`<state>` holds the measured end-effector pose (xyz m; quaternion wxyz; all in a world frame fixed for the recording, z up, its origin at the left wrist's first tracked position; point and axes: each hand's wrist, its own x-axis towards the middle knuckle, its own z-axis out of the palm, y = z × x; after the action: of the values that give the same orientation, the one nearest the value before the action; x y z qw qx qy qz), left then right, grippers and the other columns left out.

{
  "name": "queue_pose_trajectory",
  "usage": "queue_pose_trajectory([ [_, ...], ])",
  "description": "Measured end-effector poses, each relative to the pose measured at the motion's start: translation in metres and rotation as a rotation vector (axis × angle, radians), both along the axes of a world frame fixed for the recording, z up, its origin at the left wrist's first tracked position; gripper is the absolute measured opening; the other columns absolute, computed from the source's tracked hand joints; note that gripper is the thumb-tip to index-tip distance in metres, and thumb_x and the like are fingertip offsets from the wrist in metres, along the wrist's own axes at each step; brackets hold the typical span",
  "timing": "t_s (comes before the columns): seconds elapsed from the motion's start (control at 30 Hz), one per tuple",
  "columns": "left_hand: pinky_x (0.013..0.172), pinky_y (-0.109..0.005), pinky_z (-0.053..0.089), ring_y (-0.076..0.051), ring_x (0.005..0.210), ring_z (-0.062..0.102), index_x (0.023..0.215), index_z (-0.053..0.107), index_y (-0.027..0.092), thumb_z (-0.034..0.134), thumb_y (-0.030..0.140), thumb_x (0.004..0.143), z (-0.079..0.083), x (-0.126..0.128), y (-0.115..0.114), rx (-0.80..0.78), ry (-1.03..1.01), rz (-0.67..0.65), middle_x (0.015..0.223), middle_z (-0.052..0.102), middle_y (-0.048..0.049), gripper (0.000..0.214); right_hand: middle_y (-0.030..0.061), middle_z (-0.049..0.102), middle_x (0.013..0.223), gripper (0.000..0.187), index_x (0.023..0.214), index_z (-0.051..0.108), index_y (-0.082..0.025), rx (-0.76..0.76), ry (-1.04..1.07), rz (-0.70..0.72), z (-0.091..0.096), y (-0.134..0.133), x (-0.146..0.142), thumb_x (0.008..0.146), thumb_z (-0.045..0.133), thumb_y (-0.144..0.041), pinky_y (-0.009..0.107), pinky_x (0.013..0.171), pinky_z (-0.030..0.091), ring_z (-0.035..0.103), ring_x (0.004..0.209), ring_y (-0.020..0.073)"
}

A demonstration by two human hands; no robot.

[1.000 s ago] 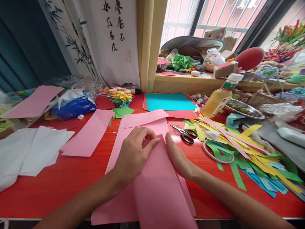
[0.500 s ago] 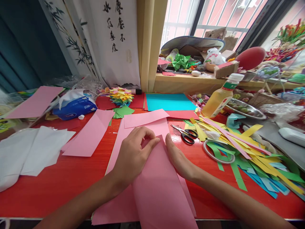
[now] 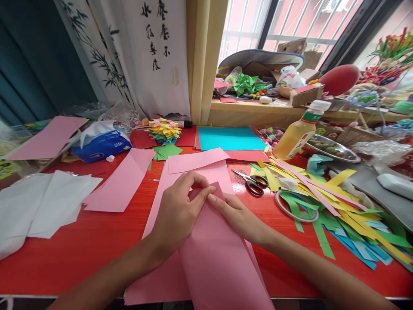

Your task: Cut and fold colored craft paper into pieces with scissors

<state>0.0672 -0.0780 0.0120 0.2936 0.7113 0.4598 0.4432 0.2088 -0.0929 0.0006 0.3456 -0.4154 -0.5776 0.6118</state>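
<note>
A sheet of pink paper (image 3: pixel 222 254) stretches from both hands down past the table's front edge. My left hand (image 3: pixel 182 206) pinches its far end between thumb and curled fingers. Close beside it, my right hand (image 3: pixel 237 213) grips the same end along the right side, thumb on top and fingers hidden behind. Beneath lie more pink sheets (image 3: pixel 155 275), flat on the red table. Beyond my hands, a separate pink strip (image 3: pixel 196 160) rests across them. Black-handled scissors (image 3: pixel 254 183) lie to the right of my hands, blades partly apart.
Cut paper strips (image 3: pixel 348 206) and a tape roll (image 3: pixel 280 209) spread over the right side of the red table (image 3: pixel 106 254). A juice bottle (image 3: pixel 298 131) stands behind. At left are pink paper pieces (image 3: pixel 119 185), white sheets (image 3: pixel 58 202) and a blue tissue pack (image 3: pixel 101 144).
My right hand has moved in from the right side and closed on the pink sheet's far end, its thumb near my left thumb. The sheet's near end has shifted slightly right.
</note>
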Motion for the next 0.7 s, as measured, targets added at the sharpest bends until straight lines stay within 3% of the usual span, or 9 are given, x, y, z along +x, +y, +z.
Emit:
queue_pose_trajectory([
  [0.1,0.061,-0.022,0.042,-0.009,0.067,0.052,0.073,0.052,0.021,0.054,0.026,0.080,0.0010,0.0002,-0.0006,-0.014,-0.021,0.000,0.072,0.056,0.0041,0.009,0.0015,0.059,0.083,0.041,0.091,0.060,-0.017,0.028,0.035,0.033,0.0000,-0.0001,0.0000,0.084,0.039,-0.052,0.022,0.056,0.042,0.054,0.068,0.0111],
  [0.4,0.062,-0.020,0.042,-0.009,0.068,0.052,0.074,0.052,0.021,0.054,0.028,0.080,0.0016,0.0001,-0.0002,-0.044,-0.052,-0.002,0.073,0.055,0.0043,0.009,0.0005,0.059,0.084,0.040,0.096,0.059,-0.018,0.044,0.007,0.087,0.0035,0.0025,0.0034,0.085,0.039,-0.051,0.020,0.057,0.041,0.053,0.068,0.0098],
  [0.7,0.066,-0.017,0.043,-0.007,0.073,0.053,0.075,0.054,0.022,0.055,0.029,0.079,0.0026,0.0001,-0.0031,-0.074,-0.128,0.003,0.075,0.056,0.0057,0.008,-0.0018,0.048,0.066,0.042,0.079,0.053,-0.015,-0.026,-0.037,0.108,0.0046,0.0028,0.0071,0.082,0.042,-0.055,0.020,0.052,0.039,0.050,0.061,0.0095],
])
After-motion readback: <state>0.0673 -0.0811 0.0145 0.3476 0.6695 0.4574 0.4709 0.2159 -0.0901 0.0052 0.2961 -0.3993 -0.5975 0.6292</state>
